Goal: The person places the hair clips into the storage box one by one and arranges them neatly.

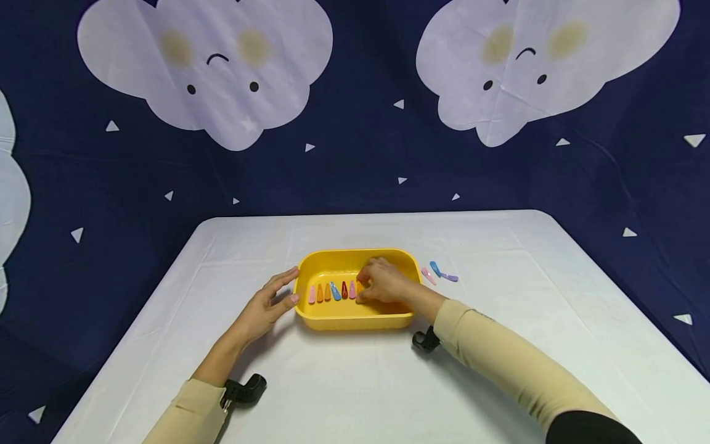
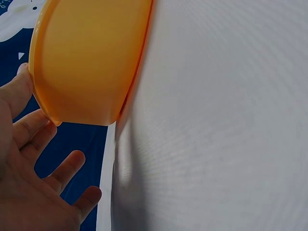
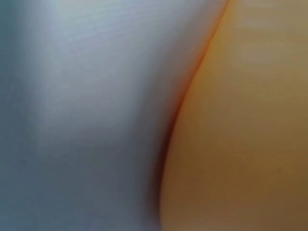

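Observation:
A yellow plastic tub [image 1: 355,322] with rounded corners sits on the table. In the head view, a row of snap hair clips lies on its floor: a pink clip [image 1: 312,295], two orange ones, a blue clip [image 1: 335,291], a red clip [image 1: 344,290] and another pink one. At the row's right end my right hand [image 1: 386,282] reaches inside, thumb and fingertips pinching an orange hair clip [image 1: 359,287], partly hidden by the hand. My left hand [image 1: 267,308] touches the tub's left rim with extended fingers; the left wrist view shows them spread there.
Just right of the tub lie a light pink clip [image 1: 428,275], a blue clip [image 1: 435,269] and a purple clip [image 1: 449,277]. A white cloth covers the table [image 1: 355,388]. Behind it hangs a dark blue curtain [image 1: 355,166] with clouds. The right wrist view is blurred, mostly tub wall.

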Action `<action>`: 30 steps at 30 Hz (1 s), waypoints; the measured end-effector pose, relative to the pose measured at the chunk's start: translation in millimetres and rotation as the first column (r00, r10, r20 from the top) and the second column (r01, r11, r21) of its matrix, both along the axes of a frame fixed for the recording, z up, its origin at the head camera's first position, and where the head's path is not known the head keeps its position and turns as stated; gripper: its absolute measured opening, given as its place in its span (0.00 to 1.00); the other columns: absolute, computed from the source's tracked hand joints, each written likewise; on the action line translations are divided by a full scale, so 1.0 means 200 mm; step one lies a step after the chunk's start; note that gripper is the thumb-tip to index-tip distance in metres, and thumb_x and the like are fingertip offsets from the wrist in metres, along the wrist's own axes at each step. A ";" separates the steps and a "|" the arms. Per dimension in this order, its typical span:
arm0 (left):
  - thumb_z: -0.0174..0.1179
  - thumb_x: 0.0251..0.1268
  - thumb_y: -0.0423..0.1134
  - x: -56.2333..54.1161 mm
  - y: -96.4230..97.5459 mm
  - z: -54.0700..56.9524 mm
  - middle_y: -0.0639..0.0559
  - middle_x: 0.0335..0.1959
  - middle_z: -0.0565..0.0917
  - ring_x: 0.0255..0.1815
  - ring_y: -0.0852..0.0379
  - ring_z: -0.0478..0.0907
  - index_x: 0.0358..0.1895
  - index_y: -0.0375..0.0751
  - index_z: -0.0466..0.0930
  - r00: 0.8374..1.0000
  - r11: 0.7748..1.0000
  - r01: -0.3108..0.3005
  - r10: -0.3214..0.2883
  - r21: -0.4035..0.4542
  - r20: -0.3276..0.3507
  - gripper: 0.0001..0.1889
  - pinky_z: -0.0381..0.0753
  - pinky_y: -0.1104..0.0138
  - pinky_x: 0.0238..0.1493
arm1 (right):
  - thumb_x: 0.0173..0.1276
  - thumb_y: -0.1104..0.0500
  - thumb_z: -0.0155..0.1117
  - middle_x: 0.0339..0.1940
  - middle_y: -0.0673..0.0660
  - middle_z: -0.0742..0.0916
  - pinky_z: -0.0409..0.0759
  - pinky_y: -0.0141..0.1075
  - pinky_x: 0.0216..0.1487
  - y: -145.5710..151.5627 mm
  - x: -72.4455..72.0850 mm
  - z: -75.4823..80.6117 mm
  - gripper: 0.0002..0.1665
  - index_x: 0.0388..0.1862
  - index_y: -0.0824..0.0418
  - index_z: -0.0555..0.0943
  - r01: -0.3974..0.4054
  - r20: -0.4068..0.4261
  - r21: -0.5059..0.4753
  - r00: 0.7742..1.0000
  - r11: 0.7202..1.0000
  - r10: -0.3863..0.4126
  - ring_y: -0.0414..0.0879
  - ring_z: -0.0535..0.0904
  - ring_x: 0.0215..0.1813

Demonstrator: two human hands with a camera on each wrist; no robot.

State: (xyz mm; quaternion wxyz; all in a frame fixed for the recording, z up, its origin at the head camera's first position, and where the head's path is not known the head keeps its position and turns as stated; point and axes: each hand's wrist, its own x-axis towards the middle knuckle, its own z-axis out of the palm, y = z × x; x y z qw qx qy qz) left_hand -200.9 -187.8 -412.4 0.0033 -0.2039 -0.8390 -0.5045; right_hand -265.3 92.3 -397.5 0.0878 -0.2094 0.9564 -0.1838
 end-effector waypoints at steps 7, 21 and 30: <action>0.56 0.67 0.41 0.00 0.00 0.00 0.43 0.73 0.61 0.75 0.39 0.52 0.70 0.42 0.63 1.000 1.000 -0.004 0.004 -0.003 -0.001 0.28 0.50 0.37 0.70 | 0.52 0.46 0.75 0.47 0.51 0.81 0.68 0.39 0.60 0.00 0.00 -0.01 0.24 0.44 0.56 0.84 -0.012 -0.018 0.003 1.000 1.000 0.012 0.47 0.68 0.54; 0.56 0.67 0.41 0.00 -0.01 0.00 0.44 0.73 0.61 0.75 0.40 0.53 0.69 0.42 0.63 1.000 1.000 -0.008 0.008 -0.001 -0.005 0.28 0.50 0.37 0.70 | 0.52 0.48 0.74 0.46 0.53 0.82 0.70 0.38 0.58 0.00 0.00 -0.01 0.26 0.48 0.60 0.83 -0.024 -0.048 -0.038 0.999 0.999 0.022 0.48 0.70 0.52; 0.56 0.67 0.42 0.00 0.00 0.00 0.44 0.73 0.61 0.76 0.41 0.52 0.70 0.43 0.63 1.000 1.000 -0.011 0.011 -0.022 -0.006 0.28 0.50 0.37 0.70 | 0.56 0.51 0.70 0.51 0.55 0.83 0.70 0.42 0.63 0.01 0.00 0.03 0.26 0.53 0.60 0.80 0.006 -0.036 -0.141 0.999 0.990 -0.011 0.50 0.72 0.57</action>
